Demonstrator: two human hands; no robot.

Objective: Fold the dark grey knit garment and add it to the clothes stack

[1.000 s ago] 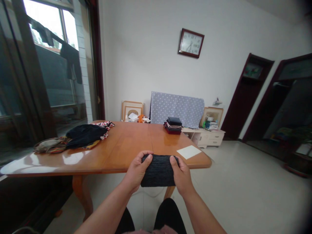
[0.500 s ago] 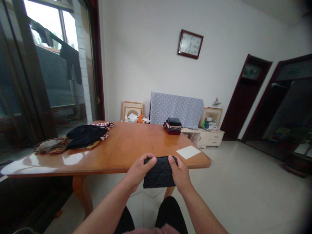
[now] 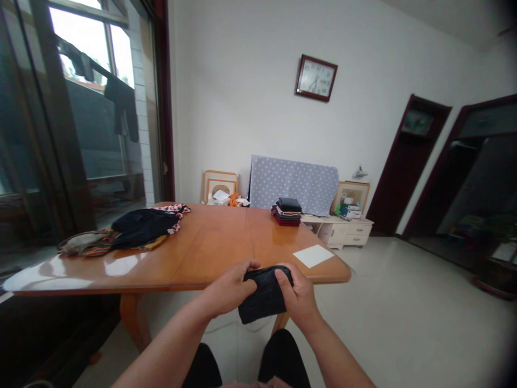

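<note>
A dark folded piece of clothing (image 3: 264,299) is held in front of the near table edge, above my knees. My left hand (image 3: 234,285) grips its upper left corner, the thumb on the near face. On the other side, my right hand (image 3: 297,288) pinches the upper right part between thumb and fingers. The bundle is a small rectangle tilted down to the left. What kind of garment it is cannot be made out. Toward the back of the table stands a neat stack of folded clothes (image 3: 287,212). A loose heap of clothes (image 3: 143,229) lies at the left.
The brown wooden table (image 3: 218,237) spans the area before me. A white sheet (image 3: 314,256) lies near its right corner. Behind it are a low white cabinet (image 3: 349,233), a dotted cloth cover (image 3: 293,180) and a framed picture (image 3: 220,183). A clock (image 3: 316,78) hangs on the wall.
The dark folded garment has turned from nearly level to tilted and sits slightly lower. My left thumb has shifted to its upper left edge; both hands still hold it.
</note>
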